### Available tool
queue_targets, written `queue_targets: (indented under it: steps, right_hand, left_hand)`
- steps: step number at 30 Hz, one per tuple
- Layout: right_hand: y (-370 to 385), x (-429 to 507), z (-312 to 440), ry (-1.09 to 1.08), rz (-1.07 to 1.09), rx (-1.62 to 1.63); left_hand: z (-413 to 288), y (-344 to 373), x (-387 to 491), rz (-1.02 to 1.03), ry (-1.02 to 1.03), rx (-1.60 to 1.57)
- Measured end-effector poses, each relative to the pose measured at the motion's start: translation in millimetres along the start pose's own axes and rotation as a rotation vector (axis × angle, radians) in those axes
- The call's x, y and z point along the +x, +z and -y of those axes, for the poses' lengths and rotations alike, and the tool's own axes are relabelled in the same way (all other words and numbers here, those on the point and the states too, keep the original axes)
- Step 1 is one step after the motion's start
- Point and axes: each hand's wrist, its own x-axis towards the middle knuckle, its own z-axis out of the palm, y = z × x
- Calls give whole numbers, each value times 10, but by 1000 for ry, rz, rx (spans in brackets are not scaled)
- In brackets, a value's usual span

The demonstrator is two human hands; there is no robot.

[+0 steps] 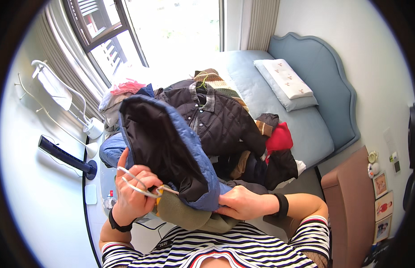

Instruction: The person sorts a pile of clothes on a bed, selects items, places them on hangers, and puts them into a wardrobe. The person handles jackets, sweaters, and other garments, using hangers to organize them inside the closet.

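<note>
My left hand (pixel 137 187) grips a white clothes hanger (pixel 135 191), its curved end looping past my fingers. My index finger points up beside the blue garment (pixel 194 144). The edge of that garment is pinched in my right hand (pixel 242 202), and its dark lining (pixel 157 144) faces me. Below the lining hangs an olive-green fabric piece (pixel 184 209) with a yellow edge, close against my body. How the hanger sits inside the cloth is partly hidden. Just beyond lies a black quilted jacket (pixel 221 117) with a plaid collar and a green hanger (pixel 202 80).
More clothes, including a red one (pixel 279 137), pile on the blue bed (pixel 294 134). Pillows (pixel 288 80) lie by the headboard (pixel 314 67). At left stand a black tower fan (pixel 66 157) and a white garment stand (pixel 83 114). A brown cabinet (pixel 345 201) is at right.
</note>
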Motion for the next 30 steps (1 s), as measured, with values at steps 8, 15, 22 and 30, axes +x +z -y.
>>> queue_targets:
  steps: [8, 15, 22, 30]
  right_hand:
    - [-689, 370, -1313, 604, -142, 429]
    - [-1142, 629, -3158, 754, -564, -360]
    - [-1209, 1059, -4118, 914, -553, -536]
    - [-1253, 1208, -4080, 1068, -372, -681]
  left_hand:
    - [278, -173, -244, -136, 15, 88]
    - [646, -366, -539, -192, -40, 172]
    - [834, -401, -669, -106, -125, 194]
    - [1125, -192, -448, -140, -61, 63]
